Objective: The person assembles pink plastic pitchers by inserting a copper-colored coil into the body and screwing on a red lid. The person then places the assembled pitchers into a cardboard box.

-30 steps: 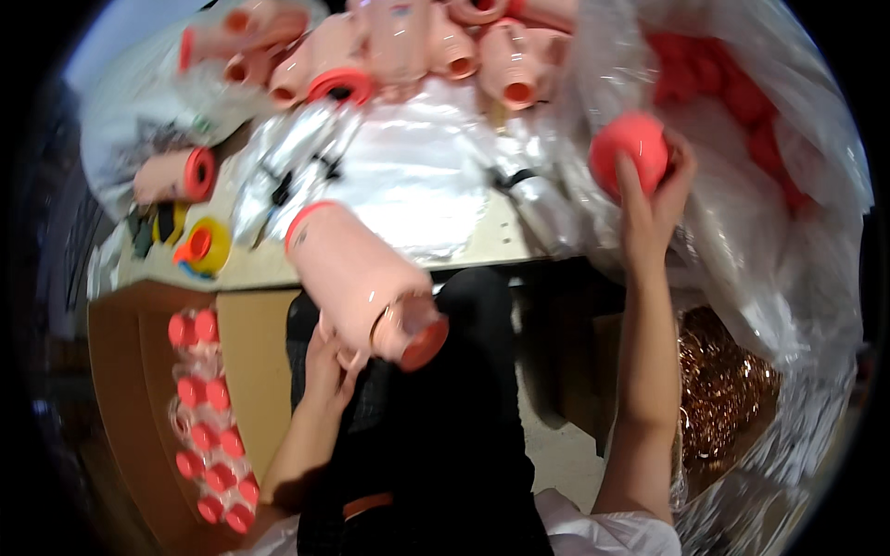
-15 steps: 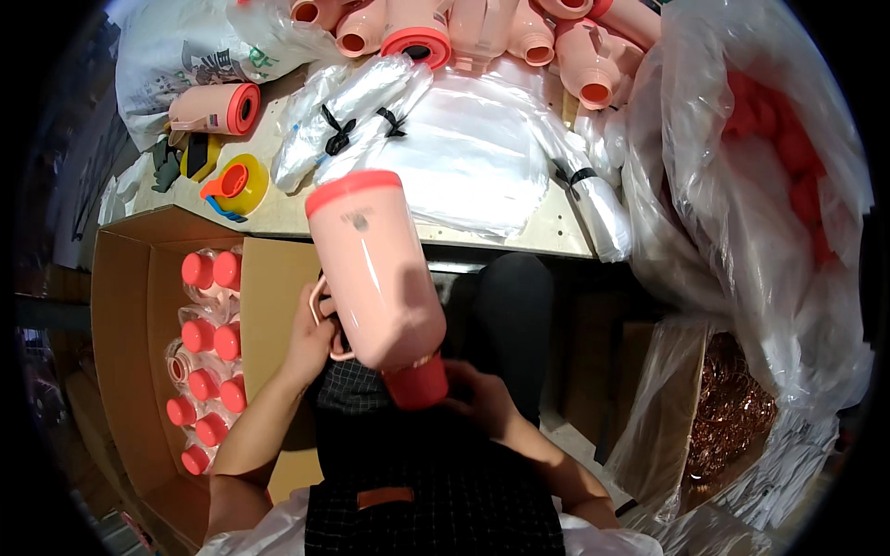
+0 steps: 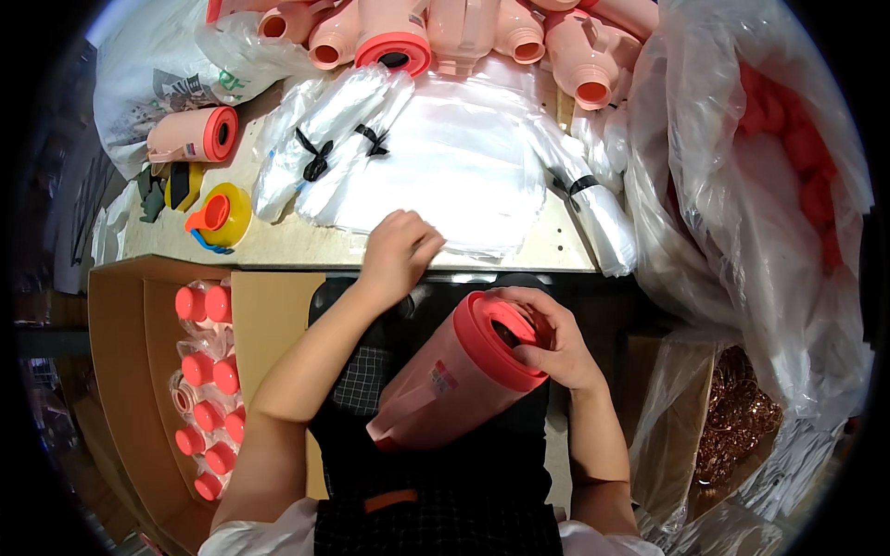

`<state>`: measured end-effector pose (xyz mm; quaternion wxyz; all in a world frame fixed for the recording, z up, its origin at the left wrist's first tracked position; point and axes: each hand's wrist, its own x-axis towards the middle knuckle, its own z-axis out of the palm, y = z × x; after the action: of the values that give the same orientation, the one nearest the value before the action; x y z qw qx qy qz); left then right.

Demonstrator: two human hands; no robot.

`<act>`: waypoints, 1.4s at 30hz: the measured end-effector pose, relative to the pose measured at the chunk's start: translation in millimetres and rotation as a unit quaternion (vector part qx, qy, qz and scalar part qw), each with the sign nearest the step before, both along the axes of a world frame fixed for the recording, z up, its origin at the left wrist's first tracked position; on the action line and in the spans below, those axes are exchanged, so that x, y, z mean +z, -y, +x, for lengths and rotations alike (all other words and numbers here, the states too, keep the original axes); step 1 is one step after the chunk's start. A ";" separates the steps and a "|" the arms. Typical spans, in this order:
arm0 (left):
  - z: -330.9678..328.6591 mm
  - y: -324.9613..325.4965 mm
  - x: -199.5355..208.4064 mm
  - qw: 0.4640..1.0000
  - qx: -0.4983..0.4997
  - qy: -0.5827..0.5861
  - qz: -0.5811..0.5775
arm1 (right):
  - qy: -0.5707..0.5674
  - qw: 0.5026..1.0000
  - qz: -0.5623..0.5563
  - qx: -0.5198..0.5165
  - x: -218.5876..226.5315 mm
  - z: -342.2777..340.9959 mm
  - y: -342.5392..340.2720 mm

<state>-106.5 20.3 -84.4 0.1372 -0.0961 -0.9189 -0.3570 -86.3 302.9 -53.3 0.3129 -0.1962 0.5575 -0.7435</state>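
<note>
A pink jug (image 3: pixel 464 394) with a red base and a handle lies tilted over my lap, its red base turned up to the right. My right hand (image 3: pixel 554 343) grips the rim of that base, thumb over the recessed opening in it. At the table's front edge, my left hand (image 3: pixel 400 252) is closed with its fingers curled, over the near edge of a stack of clear plastic bags (image 3: pixel 445 195). Whatever is between its fingers, if anything, is hidden. The jug's far end points down to the lower left.
More pink jugs (image 3: pixel 464 32) line the back of the table. An open carton (image 3: pixel 130 371) with red-capped bottles stands at left. A yellow tape roll (image 3: pixel 236 218) lies on the table. At right hang a plastic sack of red parts (image 3: pixel 779 111) and, lower, a box of copper-coloured pieces (image 3: pixel 732 417).
The jug has turned over, bringing its red base toward my right side. My left hand has let go of its handle and moved up to the bags; my right hand now holds the base.
</note>
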 end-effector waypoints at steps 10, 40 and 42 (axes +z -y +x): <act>-74.6 -4.4 -48.1 0.966 0.158 0.123 0.161 | -0.045 0.978 0.174 -0.106 -26.3 -45.0 16.5; 37.1 -29.4 22.4 0.908 0.005 0.244 0.341 | -0.166 0.796 0.126 -0.568 -71.1 42.4 11.5; 77.0 -24.8 63.3 0.887 0.014 0.197 0.418 | -0.165 0.852 0.140 -0.476 -66.0 100.3 21.9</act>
<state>-29.5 45.1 -21.1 -0.0145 0.0553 -0.6942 -0.7175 14.0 281.0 -119.3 -0.1518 0.0195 0.7244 -0.6722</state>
